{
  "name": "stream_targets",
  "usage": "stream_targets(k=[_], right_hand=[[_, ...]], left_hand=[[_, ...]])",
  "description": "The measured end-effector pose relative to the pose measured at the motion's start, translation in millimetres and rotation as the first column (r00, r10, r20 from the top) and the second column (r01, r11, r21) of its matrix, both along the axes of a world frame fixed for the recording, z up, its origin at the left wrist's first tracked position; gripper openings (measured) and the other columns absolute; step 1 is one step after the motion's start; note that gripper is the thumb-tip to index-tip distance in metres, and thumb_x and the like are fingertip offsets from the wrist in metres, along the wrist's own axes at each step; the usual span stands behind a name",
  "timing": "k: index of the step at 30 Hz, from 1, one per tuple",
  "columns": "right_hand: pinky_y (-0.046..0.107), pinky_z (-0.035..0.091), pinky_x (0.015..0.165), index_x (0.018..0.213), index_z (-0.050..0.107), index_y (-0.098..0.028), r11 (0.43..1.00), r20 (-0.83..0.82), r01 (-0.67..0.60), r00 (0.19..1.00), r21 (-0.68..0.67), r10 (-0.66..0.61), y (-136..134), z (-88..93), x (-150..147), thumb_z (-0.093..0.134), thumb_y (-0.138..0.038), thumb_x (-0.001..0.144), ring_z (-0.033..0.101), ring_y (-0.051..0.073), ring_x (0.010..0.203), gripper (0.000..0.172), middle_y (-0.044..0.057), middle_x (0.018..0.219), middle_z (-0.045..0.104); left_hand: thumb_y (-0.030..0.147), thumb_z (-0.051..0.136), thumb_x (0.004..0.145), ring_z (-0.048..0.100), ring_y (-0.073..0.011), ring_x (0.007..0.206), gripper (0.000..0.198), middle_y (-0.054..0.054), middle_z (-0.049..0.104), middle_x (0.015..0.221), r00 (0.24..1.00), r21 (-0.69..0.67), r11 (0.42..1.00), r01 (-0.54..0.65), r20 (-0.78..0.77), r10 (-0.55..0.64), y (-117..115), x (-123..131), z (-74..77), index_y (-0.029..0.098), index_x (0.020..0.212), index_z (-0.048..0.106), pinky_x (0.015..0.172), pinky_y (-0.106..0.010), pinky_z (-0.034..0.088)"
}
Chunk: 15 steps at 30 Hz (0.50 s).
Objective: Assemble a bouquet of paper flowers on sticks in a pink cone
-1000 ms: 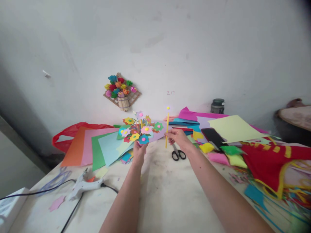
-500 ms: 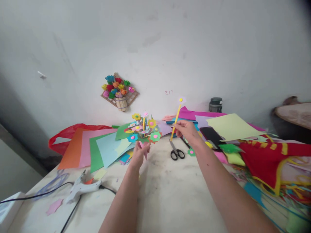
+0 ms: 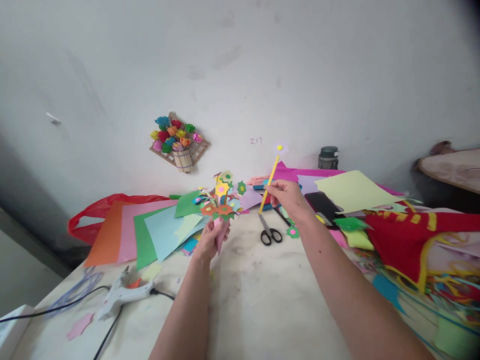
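My left hand [image 3: 212, 238] is closed around the pink cone base of a paper flower bouquet [image 3: 222, 200], whose blooms are yellow, orange, green and blue with round coloured centres. Between the thumb and fingers of my right hand [image 3: 287, 196] is a single paper flower [image 3: 275, 161], held upright with a slight lean. It has a yellow strip stem, pale lilac petals and a yellow centre. Below that stem, black-handled scissors [image 3: 268, 234] lie on the table. A small green paper flower [image 3: 293, 232] with a pink centre lies right of them.
A white glue gun [image 3: 122, 295] with black cords lies at the left front. Coloured paper sheets [image 3: 157, 235] spread behind it. On the right are a phone [image 3: 321, 207], a red cloth [image 3: 403, 245] and paper scraps. A flower decoration [image 3: 179, 140] hangs on the wall.
The bouquet has turned in my left hand, so different blooms face me and more of the pink cone shows. My right hand still holds the single flower, slightly shifted. The view has moved a little.
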State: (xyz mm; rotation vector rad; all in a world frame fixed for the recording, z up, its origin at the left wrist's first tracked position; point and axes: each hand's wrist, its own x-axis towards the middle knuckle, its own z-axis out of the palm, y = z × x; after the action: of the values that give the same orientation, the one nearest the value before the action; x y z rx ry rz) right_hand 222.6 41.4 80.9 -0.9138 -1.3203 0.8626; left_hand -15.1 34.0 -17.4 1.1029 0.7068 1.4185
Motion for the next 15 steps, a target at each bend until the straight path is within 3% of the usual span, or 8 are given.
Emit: stream_targets(k=[6, 9, 15], right_hand=[[0.019, 0.036, 0.037, 0.063, 0.059, -0.016, 1.0, -0.014, -0.015, 1.0, -0.012, 0.015, 0.6, -1.1, -0.7, 0.066, -0.034, 0.065, 0.043, 0.006, 0.037, 0.019, -0.005, 0.041, 0.049], [0.019, 0.036, 0.036, 0.062, 0.057, -0.017, 1.0, -0.016, -0.023, 1.0, -0.022, 0.022, 1.3, -1.6, -1.7, 0.066, -0.035, 0.064, 0.043, 0.006, 0.037, 0.02, -0.005, 0.041, 0.049], [0.019, 0.037, 0.036, 0.059, 0.055, -0.016, 0.998, -0.02, -0.061, 0.998, -0.036, 0.06, 2.7, -2.7, -4.7, 0.068, -0.035, 0.063, 0.046, 0.007, 0.038, 0.023, -0.004, 0.044, 0.052]], left_hand=[[0.05, 0.076, 0.057, 0.052, -0.0089, 0.051, 0.046, -0.007, 0.064, 0.074, 1.0, 0.047, 0.999, 0.019, 0.007, -0.019, -2.5, 0.3, 2.3, 0.01, 0.076, 0.063, 0.046, -0.021, 0.039], [0.052, 0.074, 0.06, 0.052, -0.0098, 0.052, 0.047, -0.007, 0.063, 0.072, 0.999, 0.012, 0.999, 0.03, 0.013, -0.03, -2.7, -0.3, 1.4, 0.01, 0.078, 0.064, 0.046, -0.021, 0.04], [0.053, 0.074, 0.058, 0.053, -0.0103, 0.058, 0.053, -0.009, 0.064, 0.088, 0.993, -0.015, 0.996, 0.089, 0.08, -0.088, -2.4, -0.8, -0.7, 0.011, 0.089, 0.066, 0.044, -0.021, 0.04]])
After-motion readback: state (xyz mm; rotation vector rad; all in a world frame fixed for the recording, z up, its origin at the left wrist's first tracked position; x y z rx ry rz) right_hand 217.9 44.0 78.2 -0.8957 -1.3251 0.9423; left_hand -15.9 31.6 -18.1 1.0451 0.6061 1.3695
